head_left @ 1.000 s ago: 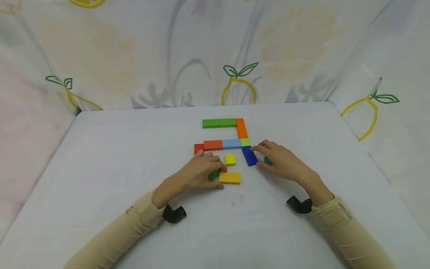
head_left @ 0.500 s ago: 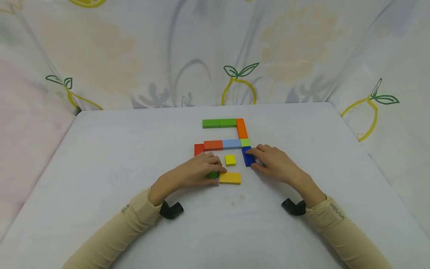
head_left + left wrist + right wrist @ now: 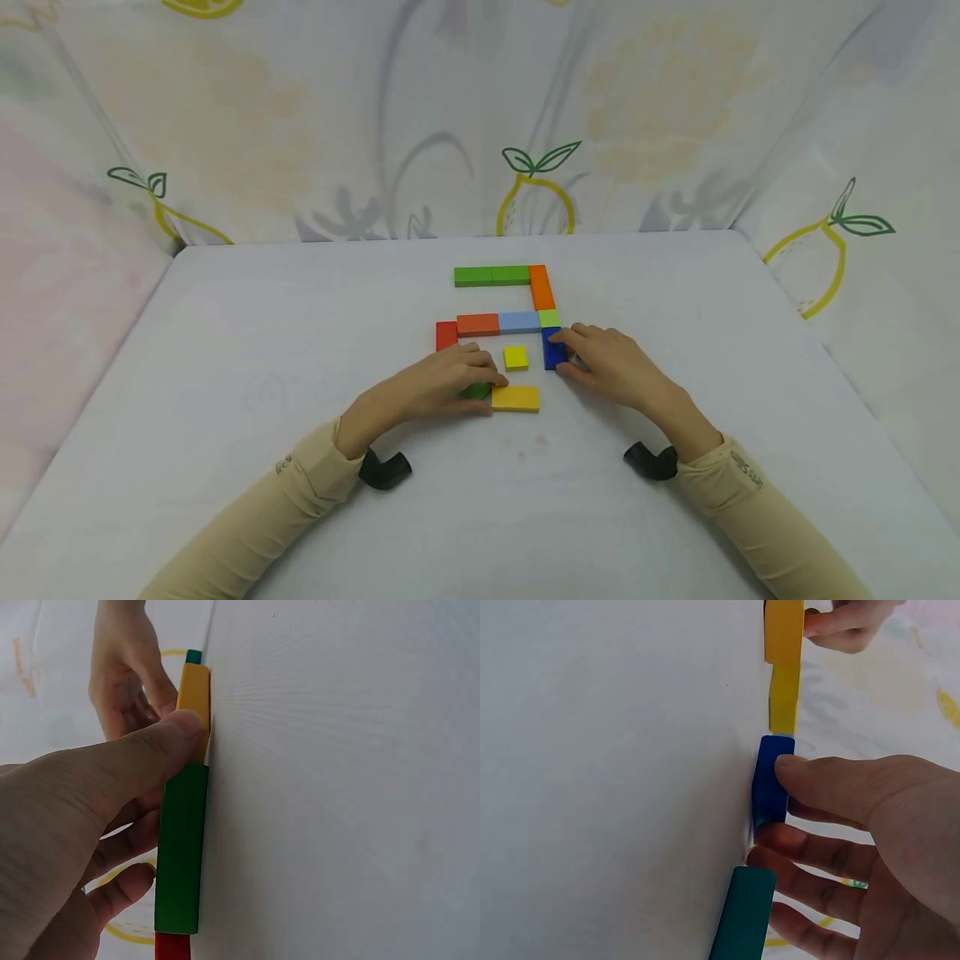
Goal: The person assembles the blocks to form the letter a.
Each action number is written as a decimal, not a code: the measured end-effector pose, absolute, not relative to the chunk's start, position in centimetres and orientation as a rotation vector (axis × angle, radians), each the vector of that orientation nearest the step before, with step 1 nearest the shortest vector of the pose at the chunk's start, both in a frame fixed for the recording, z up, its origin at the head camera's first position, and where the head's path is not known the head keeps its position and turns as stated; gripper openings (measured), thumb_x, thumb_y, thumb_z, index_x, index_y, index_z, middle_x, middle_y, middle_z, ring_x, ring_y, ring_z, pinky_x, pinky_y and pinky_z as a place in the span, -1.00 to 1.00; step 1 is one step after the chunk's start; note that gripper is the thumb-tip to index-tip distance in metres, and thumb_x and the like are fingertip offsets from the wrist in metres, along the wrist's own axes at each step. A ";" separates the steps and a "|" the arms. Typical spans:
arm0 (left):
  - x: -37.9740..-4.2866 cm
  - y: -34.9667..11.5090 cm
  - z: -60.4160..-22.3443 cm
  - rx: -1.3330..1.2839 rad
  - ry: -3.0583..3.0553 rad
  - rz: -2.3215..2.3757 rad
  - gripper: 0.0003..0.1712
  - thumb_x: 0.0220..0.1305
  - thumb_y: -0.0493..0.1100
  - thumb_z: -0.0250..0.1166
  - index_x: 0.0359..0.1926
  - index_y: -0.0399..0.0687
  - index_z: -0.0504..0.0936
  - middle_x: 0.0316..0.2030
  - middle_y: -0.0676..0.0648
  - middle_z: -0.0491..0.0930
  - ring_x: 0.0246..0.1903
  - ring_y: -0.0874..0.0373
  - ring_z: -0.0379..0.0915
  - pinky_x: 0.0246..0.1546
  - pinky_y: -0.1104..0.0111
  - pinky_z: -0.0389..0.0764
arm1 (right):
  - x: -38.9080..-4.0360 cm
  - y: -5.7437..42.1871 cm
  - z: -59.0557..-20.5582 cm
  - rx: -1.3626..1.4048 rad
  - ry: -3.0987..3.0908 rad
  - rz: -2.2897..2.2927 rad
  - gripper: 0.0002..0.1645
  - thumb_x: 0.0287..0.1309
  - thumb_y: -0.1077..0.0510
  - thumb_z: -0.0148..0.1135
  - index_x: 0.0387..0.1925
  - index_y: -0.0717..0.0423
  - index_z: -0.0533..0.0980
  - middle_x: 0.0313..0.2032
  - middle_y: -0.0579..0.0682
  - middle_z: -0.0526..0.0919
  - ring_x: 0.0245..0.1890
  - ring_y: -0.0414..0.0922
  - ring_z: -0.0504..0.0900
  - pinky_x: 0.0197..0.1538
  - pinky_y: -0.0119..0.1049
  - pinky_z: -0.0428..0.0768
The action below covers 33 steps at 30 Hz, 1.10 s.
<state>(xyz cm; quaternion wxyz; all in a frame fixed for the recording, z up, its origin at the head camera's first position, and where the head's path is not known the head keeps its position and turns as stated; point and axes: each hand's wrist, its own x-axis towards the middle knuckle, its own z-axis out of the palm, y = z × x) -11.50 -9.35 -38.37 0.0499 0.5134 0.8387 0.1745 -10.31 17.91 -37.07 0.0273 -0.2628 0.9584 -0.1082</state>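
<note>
In the head view, my left hand (image 3: 427, 385) has its thumb and index finger at the left end of a yellow-orange block (image 3: 516, 400) and pinches it. Under that palm lies a dark green block (image 3: 180, 851), partly hidden. My right hand (image 3: 618, 364) grips a dark blue block (image 3: 553, 357) between thumb and fingers; its far end meets a small light green block (image 3: 550, 318). A small yellow square block (image 3: 515, 358) sits between the hands. Beside the right fingers, a teal block (image 3: 742, 915) shows in the right wrist view.
Beyond the hands, a red block (image 3: 446, 333), an orange-red block (image 3: 477, 325) and a light blue block (image 3: 518, 322) form a row. Farther back lie two green blocks (image 3: 491, 276) and an orange block (image 3: 542, 287). All rest on a white-covered table (image 3: 300, 317).
My right hand has shifted left, and the dark blue block's near end has swung left, so it lies straighter. My left hand has drawn back slightly; the yellow-orange block stays put.
</note>
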 end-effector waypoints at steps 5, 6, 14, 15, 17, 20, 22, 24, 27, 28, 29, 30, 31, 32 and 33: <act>-11.3 -9.1 -38.3 1.527 2.569 0.510 -0.58 0.15 0.03 0.35 0.02 0.02 0.63 -0.11 0.07 0.59 -0.08 0.20 0.41 0.02 0.39 0.48 | -10.4 17.5 -36.9 -0.819 2.987 -0.292 -0.56 0.17 -0.05 0.26 0.02 0.07 0.51 -0.23 -0.04 0.57 -0.28 -0.14 0.50 -0.19 -0.21 0.52; -11.2 -9.0 -38.3 1.521 2.570 0.509 -0.59 0.15 0.03 0.35 0.02 0.02 0.63 -0.11 0.07 0.59 -0.08 0.20 0.41 0.01 0.39 0.48 | -10.4 17.4 -36.7 -0.831 2.993 -0.297 -0.57 0.17 -0.06 0.26 0.01 0.06 0.52 -0.22 -0.04 0.56 -0.26 -0.13 0.48 -0.18 -0.21 0.50; -10.9 -8.8 -38.3 1.531 2.601 0.554 -0.61 0.13 0.02 0.37 -0.04 -0.01 0.65 -0.16 0.06 0.60 -0.14 0.20 0.40 -0.07 0.42 0.49 | -10.8 15.1 -36.0 -1.130 2.929 -0.405 -0.72 0.18 0.09 0.25 -0.07 0.03 0.51 -0.07 -0.07 0.55 -0.04 -0.08 0.45 -0.01 -0.13 0.46; -10.9 -8.8 -38.4 1.534 2.603 0.561 -0.61 0.13 0.02 0.37 -0.04 -0.01 0.65 -0.16 0.06 0.60 -0.14 0.20 0.40 -0.07 0.42 0.49 | -10.9 14.9 -36.1 -1.153 2.911 -0.409 -0.73 0.17 0.12 0.26 -0.08 0.03 0.51 -0.08 -0.08 0.55 -0.02 -0.08 0.45 0.02 -0.11 0.45; -10.9 -8.7 -38.5 1.541 2.607 0.567 -0.60 0.12 0.03 0.37 -0.04 -0.01 0.65 -0.16 0.05 0.60 -0.15 0.20 0.40 -0.08 0.43 0.49 | -11.1 14.5 -36.3 -1.167 2.878 -0.410 -0.73 0.15 0.16 0.27 -0.09 0.03 0.51 -0.11 -0.10 0.57 -0.02 -0.09 0.46 0.06 -0.09 0.42; -10.9 -8.7 -38.7 1.548 2.614 0.578 -0.60 0.11 0.03 0.39 -0.05 -0.02 0.65 -0.17 0.06 0.60 -0.15 0.20 0.41 -0.08 0.43 0.49 | -11.3 14.2 -36.7 -1.172 2.868 -0.394 -0.74 0.14 0.18 0.28 -0.11 0.02 0.51 -0.17 -0.13 0.58 -0.07 -0.12 0.46 0.04 -0.13 0.40; -10.9 -8.6 -38.7 1.547 2.621 0.582 -0.60 0.10 0.03 0.39 -0.06 -0.01 0.66 -0.18 0.06 0.61 -0.15 0.20 0.42 -0.07 0.43 0.49 | -11.4 14.1 -36.9 -1.180 2.881 -0.390 -0.75 0.13 0.18 0.28 -0.12 0.01 0.52 -0.20 -0.13 0.58 -0.10 -0.13 0.45 -0.01 -0.16 0.39; -10.9 -8.6 -38.8 1.542 2.623 0.585 -0.61 0.10 0.03 0.39 -0.06 -0.01 0.65 -0.17 0.07 0.61 -0.15 0.21 0.42 -0.06 0.42 0.49 | -11.4 14.2 -36.9 -1.180 2.905 -0.390 -0.76 0.13 0.18 0.28 -0.13 0.01 0.52 -0.21 -0.13 0.57 -0.13 -0.13 0.44 -0.06 -0.19 0.39; -10.9 -8.7 -38.7 1.542 2.607 0.576 -0.58 0.13 0.03 0.37 0.01 0.02 0.62 -0.14 0.08 0.60 -0.11 0.21 0.43 -0.02 0.40 0.49 | -11.2 14.6 -36.8 -1.135 2.933 -0.417 -0.75 0.11 0.14 0.29 -0.14 0.00 0.51 -0.22 -0.12 0.56 -0.16 -0.13 0.44 -0.08 -0.20 0.43; -11.0 -8.8 -38.6 1.547 2.594 0.568 -0.57 0.14 0.03 0.36 0.03 0.03 0.60 -0.14 0.08 0.60 -0.11 0.21 0.42 -0.01 0.40 0.48 | -11.0 14.8 -36.7 -1.111 2.939 -0.424 -0.74 0.11 0.12 0.30 -0.13 0.00 0.51 -0.22 -0.12 0.55 -0.17 -0.14 0.44 -0.09 -0.21 0.44; -11.0 -8.9 -38.5 1.550 2.581 0.558 -0.55 0.15 0.03 0.36 0.06 0.05 0.59 -0.13 0.09 0.59 -0.11 0.21 0.41 -0.02 0.39 0.48 | -10.9 15.0 -36.6 -1.084 2.942 -0.428 -0.73 0.11 0.10 0.30 -0.13 0.00 0.50 -0.22 -0.12 0.55 -0.18 -0.15 0.44 -0.10 -0.22 0.46; -11.0 -9.1 -38.4 1.550 2.566 0.547 -0.54 0.15 0.03 0.36 0.08 0.07 0.58 -0.12 0.09 0.59 -0.10 0.22 0.41 -0.01 0.39 0.48 | -10.6 15.2 -36.4 -1.059 2.944 -0.434 -0.71 0.11 0.07 0.31 -0.12 0.00 0.50 -0.22 -0.13 0.55 -0.19 -0.16 0.44 -0.10 -0.24 0.48; -11.1 -9.2 -38.3 1.551 2.553 0.535 -0.52 0.14 0.03 0.36 0.09 0.08 0.57 -0.12 0.09 0.59 -0.09 0.22 0.40 -0.01 0.39 0.47 | -10.4 15.5 -36.3 -1.038 2.946 -0.437 -0.68 0.10 0.04 0.33 -0.11 0.00 0.50 -0.21 -0.13 0.54 -0.19 -0.17 0.45 -0.10 -0.25 0.49; -11.2 -9.4 -38.2 1.549 2.541 0.525 -0.52 0.13 0.02 0.37 0.09 0.10 0.58 -0.12 0.10 0.59 -0.09 0.22 0.40 -0.01 0.39 0.48 | -10.2 15.7 -36.2 -1.022 2.946 -0.444 -0.66 0.09 0.02 0.34 -0.11 0.00 0.50 -0.20 -0.13 0.54 -0.19 -0.17 0.45 -0.11 -0.26 0.51; -11.2 -9.6 -38.1 1.547 2.530 0.514 -0.53 0.13 0.02 0.37 0.09 0.12 0.58 -0.12 0.10 0.59 -0.10 0.23 0.40 -0.02 0.40 0.48 | -9.9 15.9 -36.1 -1.009 2.944 -0.451 -0.65 0.08 0.01 0.35 -0.10 0.00 0.50 -0.20 -0.13 0.54 -0.20 -0.18 0.46 -0.12 -0.27 0.52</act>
